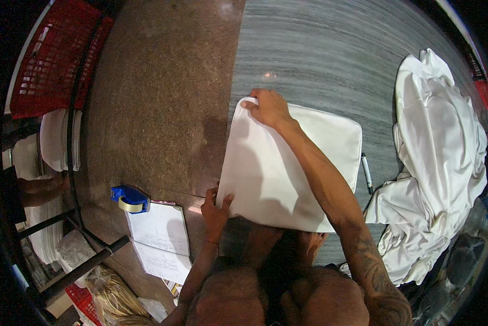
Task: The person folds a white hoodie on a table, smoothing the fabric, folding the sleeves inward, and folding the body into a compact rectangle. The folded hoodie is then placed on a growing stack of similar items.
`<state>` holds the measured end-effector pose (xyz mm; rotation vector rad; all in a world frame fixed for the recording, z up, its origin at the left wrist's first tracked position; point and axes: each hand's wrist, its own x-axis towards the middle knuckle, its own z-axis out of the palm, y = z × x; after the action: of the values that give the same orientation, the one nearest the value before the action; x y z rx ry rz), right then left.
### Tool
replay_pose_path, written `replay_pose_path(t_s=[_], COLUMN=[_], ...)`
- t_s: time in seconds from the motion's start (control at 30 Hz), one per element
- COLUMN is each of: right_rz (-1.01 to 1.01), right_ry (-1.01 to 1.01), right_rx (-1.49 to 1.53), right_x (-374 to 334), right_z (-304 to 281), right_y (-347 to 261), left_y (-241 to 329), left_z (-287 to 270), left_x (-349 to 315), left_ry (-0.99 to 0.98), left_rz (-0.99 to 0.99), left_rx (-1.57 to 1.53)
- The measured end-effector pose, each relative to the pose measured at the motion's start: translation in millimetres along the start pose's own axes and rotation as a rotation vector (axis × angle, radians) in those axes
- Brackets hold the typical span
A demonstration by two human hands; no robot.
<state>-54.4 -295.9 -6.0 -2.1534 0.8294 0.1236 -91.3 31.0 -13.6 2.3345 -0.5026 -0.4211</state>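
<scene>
A flat white fabric cover [314, 163], roughly square with seamed edges, lies in front of me on a grey streaked surface. My right hand [270, 108] reaches across it and pinches its far left corner, thumb on top. At the near left edge my left hand [216, 209] is closed on the fabric, its thumb above and the other fingers partly hidden. Just right of the cover lies a white marker pen [367, 173] with a black cap. Beyond the pen, a large heap of shiny white fabric [439, 141] spreads in loose folds.
An open notebook [159, 233] with handwriting lies on the brown floor at left. A blue tape dispenser [130, 199] sits at its top edge. Farther left stands a black metal rack [73, 214] with white stacks and a red basket [51, 60]. My bare knees and feet are at the lower middle.
</scene>
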Motion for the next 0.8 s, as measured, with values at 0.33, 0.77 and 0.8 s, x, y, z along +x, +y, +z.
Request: replay_pose_path(t_s=[0.33,0.77,0.8], right_rz=[-0.013,0.168,0.133], right_ry=[0.249,0.808,0.831], right_rx=[0.003,-0.446,-0.362], right_x=[2.8,-152.2,-161.2], right_z=[-6.3,-6.5,-16.3], right_y=[6.0,149.6,144.3], left_y=[9.0,37.2,39.3], left_z=[-25.9,81.0,73.7], left_x=[16.8,112.5,109.6], left_ry=[-0.237,-0.049,-0.072], left_rz=[0.037,0.638,0.541], left_rx=[-0.040,0.134,0.066])
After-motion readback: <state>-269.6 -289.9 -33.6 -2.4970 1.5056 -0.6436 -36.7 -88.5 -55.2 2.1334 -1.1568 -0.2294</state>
